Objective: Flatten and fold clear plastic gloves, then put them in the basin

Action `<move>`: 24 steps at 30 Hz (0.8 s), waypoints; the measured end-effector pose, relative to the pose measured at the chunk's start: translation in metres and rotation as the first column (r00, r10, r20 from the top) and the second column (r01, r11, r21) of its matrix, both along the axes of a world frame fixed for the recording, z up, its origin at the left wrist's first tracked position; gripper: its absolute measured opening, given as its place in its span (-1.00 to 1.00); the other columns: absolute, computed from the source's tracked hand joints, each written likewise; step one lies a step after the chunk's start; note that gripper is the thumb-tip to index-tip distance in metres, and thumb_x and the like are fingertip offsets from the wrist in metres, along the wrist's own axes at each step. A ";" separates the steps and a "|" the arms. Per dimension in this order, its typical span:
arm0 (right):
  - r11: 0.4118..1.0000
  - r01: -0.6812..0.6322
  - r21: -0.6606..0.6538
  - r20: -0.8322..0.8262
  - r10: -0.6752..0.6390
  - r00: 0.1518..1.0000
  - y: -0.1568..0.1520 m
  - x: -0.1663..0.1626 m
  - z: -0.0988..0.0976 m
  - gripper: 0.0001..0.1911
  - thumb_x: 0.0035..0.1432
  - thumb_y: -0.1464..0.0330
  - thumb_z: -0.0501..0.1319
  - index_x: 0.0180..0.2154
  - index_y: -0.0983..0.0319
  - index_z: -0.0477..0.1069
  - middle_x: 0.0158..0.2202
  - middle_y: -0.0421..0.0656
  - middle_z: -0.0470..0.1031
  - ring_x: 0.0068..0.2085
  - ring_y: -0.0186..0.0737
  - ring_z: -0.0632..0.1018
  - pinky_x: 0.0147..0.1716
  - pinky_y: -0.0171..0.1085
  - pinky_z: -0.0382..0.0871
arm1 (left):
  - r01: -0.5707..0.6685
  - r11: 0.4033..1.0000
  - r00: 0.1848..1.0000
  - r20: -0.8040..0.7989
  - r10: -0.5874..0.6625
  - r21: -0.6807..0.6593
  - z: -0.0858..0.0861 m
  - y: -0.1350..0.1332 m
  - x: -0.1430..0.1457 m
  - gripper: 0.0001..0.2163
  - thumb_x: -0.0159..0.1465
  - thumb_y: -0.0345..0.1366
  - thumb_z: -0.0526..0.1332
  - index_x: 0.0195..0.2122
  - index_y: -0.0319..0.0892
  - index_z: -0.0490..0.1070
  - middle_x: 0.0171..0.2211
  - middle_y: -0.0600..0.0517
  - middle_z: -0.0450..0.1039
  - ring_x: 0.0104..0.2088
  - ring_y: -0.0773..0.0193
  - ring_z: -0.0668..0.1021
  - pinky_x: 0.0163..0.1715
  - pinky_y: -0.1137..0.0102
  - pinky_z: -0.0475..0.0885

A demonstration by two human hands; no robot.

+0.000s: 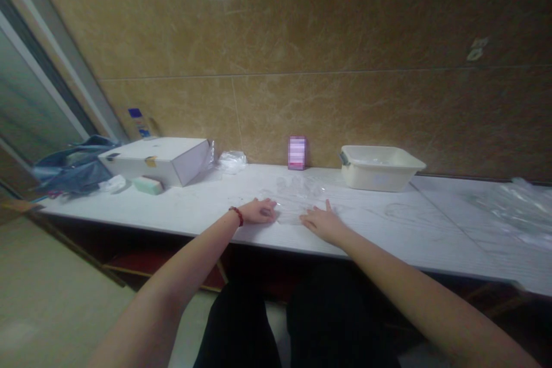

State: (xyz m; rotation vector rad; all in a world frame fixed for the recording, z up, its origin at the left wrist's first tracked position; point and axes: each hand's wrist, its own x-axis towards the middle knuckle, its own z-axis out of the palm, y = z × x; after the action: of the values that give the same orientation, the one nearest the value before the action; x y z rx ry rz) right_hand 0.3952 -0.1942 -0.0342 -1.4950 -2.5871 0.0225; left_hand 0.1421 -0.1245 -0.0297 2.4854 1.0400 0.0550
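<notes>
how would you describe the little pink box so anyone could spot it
Follow the long white counter back to the brown wall. The pink box stands upright at the wall's foot, between the white box on the left and the cream tub on the right. It alone is pink and striped.

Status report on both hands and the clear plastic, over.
Left hand on clear plastic sheet edge, grip unclear. Right hand flat, open, on its other edge. Sheet lies on white table. Pink box and cream tub behind, apart.
</notes>
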 end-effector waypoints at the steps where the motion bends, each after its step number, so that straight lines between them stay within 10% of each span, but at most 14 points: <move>1: 1.000 0.002 0.005 0.022 -0.002 1.000 -0.001 0.000 0.000 -0.61 0.13 0.20 -0.18 -0.12 0.06 0.30 -0.04 -0.12 0.29 0.00 -0.08 0.24 -0.05 0.17 -0.45 | 0.010 1.000 1.000 -0.022 -0.010 -0.015 0.000 0.000 -0.001 -0.76 0.04 -0.11 0.10 -0.32 -0.06 0.39 0.11 0.03 -0.02 0.12 0.09 -0.03 -0.01 0.02 -0.26; 8: 0.996 -0.050 -0.071 0.023 0.051 0.998 -0.007 0.013 0.004 -0.52 0.03 0.02 -0.13 -0.02 -0.01 0.16 0.06 -0.13 0.15 0.08 0.06 0.09 -0.12 0.26 -0.49 | -0.141 0.990 0.970 0.197 0.144 -0.029 0.004 0.001 -0.010 -0.63 0.13 -0.05 -0.05 -0.43 -0.20 0.42 -0.10 -0.02 0.32 -0.07 0.18 0.32 -0.10 0.33 0.17; 13: 0.999 0.045 0.026 -0.137 -0.041 0.990 0.007 0.013 0.020 -0.61 0.11 0.15 -0.16 -0.09 0.06 0.26 -0.04 -0.16 0.29 0.03 -0.09 0.19 -0.05 0.18 -0.31 | -0.596 0.783 0.801 0.212 0.560 0.180 -0.001 0.024 -0.016 -0.68 0.11 -0.13 -0.03 -0.29 -0.23 0.38 -0.29 -0.04 0.42 -0.26 0.23 0.43 -0.25 0.42 0.26; 19: 0.990 0.006 0.139 -0.192 0.021 0.981 0.054 -0.019 0.037 -0.69 0.09 0.35 -0.08 -0.24 0.24 0.39 -0.25 -0.11 0.44 -0.19 -0.27 0.39 -0.15 -0.28 0.15 | -0.745 0.624 0.662 0.147 0.735 0.235 -0.013 0.053 -0.008 -0.56 0.03 -0.02 0.01 -0.17 -0.21 0.33 -0.19 -0.21 0.32 -0.17 -0.01 0.37 -0.24 0.19 0.23; 24: 0.997 -0.062 -0.042 -0.067 0.059 0.996 0.091 -0.062 0.041 -0.69 0.02 0.44 -0.03 -0.23 0.20 0.41 -0.21 -0.15 0.44 -0.17 -0.26 0.41 -0.21 -0.35 0.19 | -0.800 0.531 0.579 0.130 0.805 0.279 -0.017 0.063 0.011 -0.61 -0.03 0.02 0.06 -0.26 -0.07 0.38 -0.19 -0.14 0.30 -0.13 -0.06 0.32 -0.24 0.11 0.19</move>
State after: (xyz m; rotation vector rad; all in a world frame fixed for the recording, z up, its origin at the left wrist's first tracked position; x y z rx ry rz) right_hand 0.3329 -0.1035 0.0065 -1.4053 -2.5945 0.1342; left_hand 0.1530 -0.0610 -0.0468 1.9859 2.2657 0.5231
